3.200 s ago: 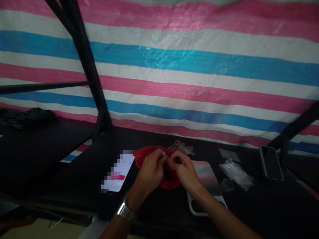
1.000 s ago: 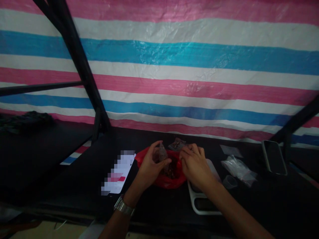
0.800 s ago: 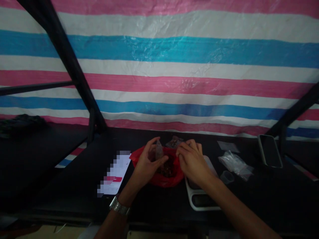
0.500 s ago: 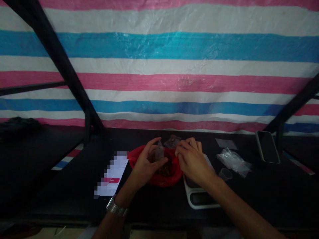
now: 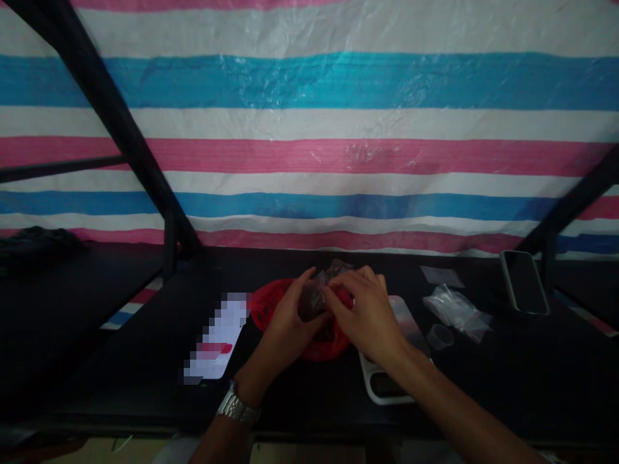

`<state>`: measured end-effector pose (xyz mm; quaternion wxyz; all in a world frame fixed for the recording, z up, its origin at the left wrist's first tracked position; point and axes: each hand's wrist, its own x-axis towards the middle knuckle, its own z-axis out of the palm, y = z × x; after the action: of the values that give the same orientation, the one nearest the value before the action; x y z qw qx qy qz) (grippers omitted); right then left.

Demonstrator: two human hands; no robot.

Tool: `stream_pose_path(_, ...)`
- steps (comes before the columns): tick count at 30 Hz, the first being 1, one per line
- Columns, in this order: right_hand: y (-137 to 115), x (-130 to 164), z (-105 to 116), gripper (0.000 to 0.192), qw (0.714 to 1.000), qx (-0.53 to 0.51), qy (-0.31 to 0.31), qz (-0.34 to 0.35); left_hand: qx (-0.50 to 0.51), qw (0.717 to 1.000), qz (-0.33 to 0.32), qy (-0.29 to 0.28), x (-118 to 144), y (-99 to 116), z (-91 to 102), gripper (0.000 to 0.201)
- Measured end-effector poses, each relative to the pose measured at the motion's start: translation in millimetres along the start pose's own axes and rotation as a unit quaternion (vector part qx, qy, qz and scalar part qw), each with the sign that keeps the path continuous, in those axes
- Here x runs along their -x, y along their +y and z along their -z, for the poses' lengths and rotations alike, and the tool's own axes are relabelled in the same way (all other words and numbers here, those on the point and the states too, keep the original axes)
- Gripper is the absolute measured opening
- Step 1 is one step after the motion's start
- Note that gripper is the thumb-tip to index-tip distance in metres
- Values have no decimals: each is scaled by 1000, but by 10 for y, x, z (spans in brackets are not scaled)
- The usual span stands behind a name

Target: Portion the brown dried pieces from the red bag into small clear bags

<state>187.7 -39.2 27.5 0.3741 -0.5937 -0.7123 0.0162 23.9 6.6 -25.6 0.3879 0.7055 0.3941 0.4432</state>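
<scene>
My left hand point(image 5: 293, 316), with a metal watch point(image 5: 236, 406) at its wrist, is closed round a small clear plastic bag point(image 5: 316, 298). The fingers of my right hand point(image 5: 360, 309) pinch at the same bag's upper right side. Both hands are over a red plastic bag point(image 5: 271, 303) that lies spread open, with dark bits inside partly hidden by my hands. Just behind them is another clear bag point(image 5: 337, 267) with brownish contents. Partly under my right forearm sits a white kitchen scale point(image 5: 406, 322).
On the right lie a pile of clear bags point(image 5: 457, 312), a single flat bag point(image 5: 442, 276), a small clear cup point(image 5: 440, 336) and a phone point(image 5: 525, 283). A lit phone point(image 5: 222, 341) lies left on the black table point(image 5: 145, 354). Black slanted posts point(image 5: 130, 142) stand at both sides before a striped sheet point(image 5: 338, 154).
My right hand has moved left from the red bag's right edge to the small clear bag in my left hand. My left hand has shifted slightly right.
</scene>
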Motion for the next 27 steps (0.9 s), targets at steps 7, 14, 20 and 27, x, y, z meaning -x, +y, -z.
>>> stream_pose_path(7,144,-105,48,12,1000,13,4,10,-95,995,-16,-37,7,-187,106,82)
stream_pose_path(14,87,-217,100,12,997,56,-6,56,-108,992,-52,-29,46,-148,109,78)
stream_pose_path(20,-66,-331,124,13,991,102,-45,75,-42,996,-54,-55,45,-3,125,78)
stream_pose_path(27,-177,-447,206,16,988,102,-58,105,4,997,-70,-28,38,40,105,74)
